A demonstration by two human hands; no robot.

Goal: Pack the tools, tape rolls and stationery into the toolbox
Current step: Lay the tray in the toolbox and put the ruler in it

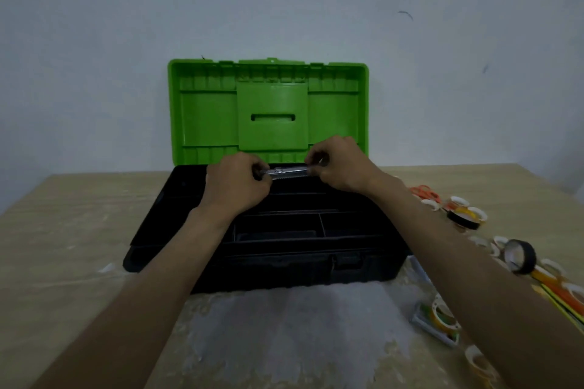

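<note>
1. Your left grip (235,181) and right grip (339,164) are both clenched on one slim clear bar (289,171). The left pinches its left end and the right pinches its right end, with fingers curled round it.
2. You hold the bar level, running left to right, in the air over the back edge of the toolbox (284,265). Its lower edge looks toothed or marked; you cannot tell what kind of tool it is.
3. Your toolbox is black and stands open in the middle of the tabletop (63,230). Its green lid (215,110) stands upright behind it, before the pale wall.
4. You have a black tray (347,224) with dividers sitting in the top of the box. Its compartments are too dark to show what they hold.
5. To your right of the box lie orange scissors (425,191) near the back, then a cluster of tape rolls (464,215).
6. Nearer to you, a black roll (521,257) stands on edge and yellow sticks (562,297) lie by the right border.
7. At the front right, a yellow roll (442,316) rests on a small flat pack.
</note>
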